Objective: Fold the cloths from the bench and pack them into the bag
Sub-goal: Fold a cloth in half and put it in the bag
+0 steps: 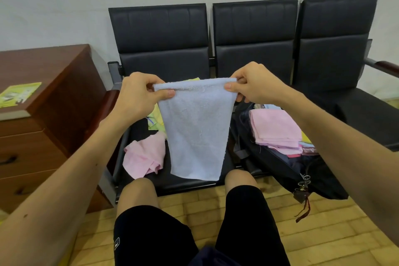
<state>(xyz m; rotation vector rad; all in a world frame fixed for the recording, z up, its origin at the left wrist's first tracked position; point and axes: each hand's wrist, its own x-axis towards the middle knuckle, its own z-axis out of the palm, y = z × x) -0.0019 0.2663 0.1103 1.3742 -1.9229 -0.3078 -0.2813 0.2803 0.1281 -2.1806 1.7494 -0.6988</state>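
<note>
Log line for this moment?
step: folding | left hand: pinches blue towel corner | right hand: pinches other corner | bag: open, folded pink cloth on top

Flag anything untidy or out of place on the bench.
The dark bag hangs partly off the bench's front edge and might slip. A pink cloth lies crumpled and unfolded on the left-hand seat.

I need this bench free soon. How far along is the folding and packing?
Done: a stack of folded cloths, pink on top, lies in the open dark bag. In hand: the left hand and right hand pinch the top corners of a hanging pale blue cloth. Left: a crumpled pink cloth and a yellow-green cloth lie on the bench seat.
</note>
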